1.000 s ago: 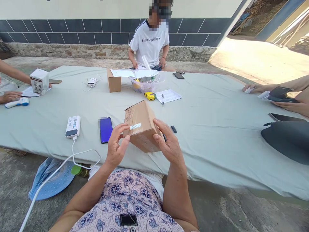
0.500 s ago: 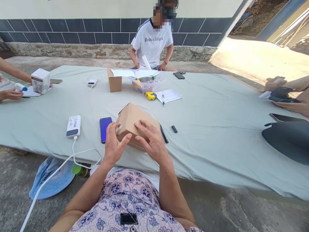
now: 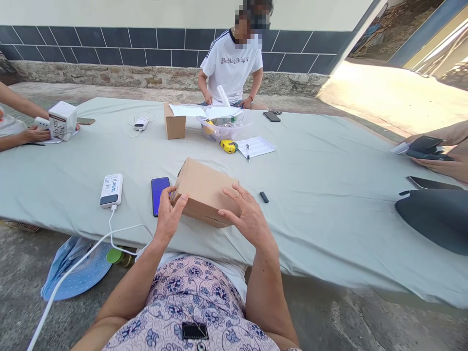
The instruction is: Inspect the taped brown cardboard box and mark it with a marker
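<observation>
The near cardboard box (image 3: 204, 185) sits on the table (image 3: 329, 204), its visible faces unopened; what handling remains, I cannot tell. The left hand (image 3: 168, 214) loosely grips its left end; the right hand (image 3: 252, 217), fingers spread wide, lies at its right. Counted around it: 1 far cardboard box (image 3: 176, 129), 1 blue-screened phone (image 3: 158, 192), 1 yellow tape measure (image 3: 229, 146).
</observation>
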`<state>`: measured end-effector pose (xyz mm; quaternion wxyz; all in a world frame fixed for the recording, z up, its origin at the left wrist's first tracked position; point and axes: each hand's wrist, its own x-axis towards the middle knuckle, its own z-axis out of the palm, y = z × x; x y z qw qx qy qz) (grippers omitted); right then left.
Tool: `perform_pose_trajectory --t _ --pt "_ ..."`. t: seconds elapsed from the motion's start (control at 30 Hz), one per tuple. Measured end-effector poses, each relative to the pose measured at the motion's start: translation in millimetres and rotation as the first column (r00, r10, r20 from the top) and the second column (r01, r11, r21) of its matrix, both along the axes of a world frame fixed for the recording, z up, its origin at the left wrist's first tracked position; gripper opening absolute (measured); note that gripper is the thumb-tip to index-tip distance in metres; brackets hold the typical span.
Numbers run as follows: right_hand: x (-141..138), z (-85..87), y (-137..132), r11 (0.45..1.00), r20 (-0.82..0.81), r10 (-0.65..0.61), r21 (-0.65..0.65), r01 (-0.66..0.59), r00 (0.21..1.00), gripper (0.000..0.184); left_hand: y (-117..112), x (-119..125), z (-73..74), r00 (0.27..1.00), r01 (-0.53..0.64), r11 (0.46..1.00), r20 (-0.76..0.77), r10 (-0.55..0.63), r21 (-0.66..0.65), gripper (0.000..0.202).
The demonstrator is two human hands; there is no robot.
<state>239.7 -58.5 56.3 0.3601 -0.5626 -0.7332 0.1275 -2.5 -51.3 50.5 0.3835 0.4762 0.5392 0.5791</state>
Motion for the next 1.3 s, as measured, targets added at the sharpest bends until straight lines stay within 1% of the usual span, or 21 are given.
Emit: perform_pose_trajectory --t 0.13,0.3,0.37,0.47,0.57,0.63,0.73,0.83,0.93,1.07,1.2,1.3 --pt "14.3 0.0 -2.6 0.999 -0.062 -0.04 -0.018 0.039 0.997 0.058 1.7 -0.3 0.6 0.996 -0.02 0.999 0.091 0.023 -0.03 0.049" --pt "18.5 6.9 -7.4 0.998 -0.232 -0.057 0.01 0.06 0.971 0.059 3.1 0.8 2.7 0.97 -0.032 0.998 0.24 0.043 -0.051 0.049" --pt "17.1 9.7 -9.2 0.998 -0.312 -0.047 0.024 0.058 0.949 0.057 2.6 2.2 5.3 0.95 0.001 0.997 0.312 0.024 -0.08 0.049" --pt "14.6 13.0 -11.3 0.995 -0.406 -0.027 0.081 0.066 0.913 0.053 0.0 6.4 12.4 0.914 0.084 0.99 0.405 -0.032 -0.111 0.051" --pt "13.7 15.3 -13.1 0.988 -0.45 -0.005 0.137 0.075 0.893 0.054 -2.4 11.5 19.5 0.865 0.141 0.978 0.5 -0.046 -0.154 0.056" --pt "14.6 16.4 -14.5 0.985 -0.452 0.003 0.157 0.077 0.892 0.056 -2.4 13.6 21.2 0.837 0.164 0.965 0.546 -0.027 -0.204 0.057" --pt "16.6 18.6 -17.1 0.98 -0.426 0.02 0.185 0.065 0.904 0.055 -0.5 13.9 19.5 0.804 0.207 0.941 0.594 -0.008 -0.268 0.056" --pt "17.6 21.0 -19.7 0.972 -0.374 0.04 0.23 0.05 0.927 0.051 1.6 12.3 16.4 0.763 0.263 0.915 0.647 -0.004 -0.305 0.059" --pt "17.3 21.4 -20.7 0.96 -0.362 0.052 0.273 0.053 0.931 0.046 2.8 11.0 14.9 0.721 0.317 0.886 0.693 0.006 -0.338 0.057" --pt "17.4 20.0 -20.4 0.953 -0.361 0.044 0.294 0.069 0.931 0.044 4.0 10.1 13.6 0.656 0.389 0.846 0.755 0.023 -0.364 0.053" --pt "17.8 22.6 -21.6 0.953 -0.346 0.042 0.296 0.067 0.937 0.045 5.2 9.7 11.2 0.597 0.457 0.812 0.802 0.022 -0.363 0.057" --pt "17.6 25.7 -22.9 0.947 -0.333 0.059 0.316 0.053 0.941 0.044 5.5 9.9 8.7 0.573 0.508 0.78 0.82 0.009 -0.364 0.061"
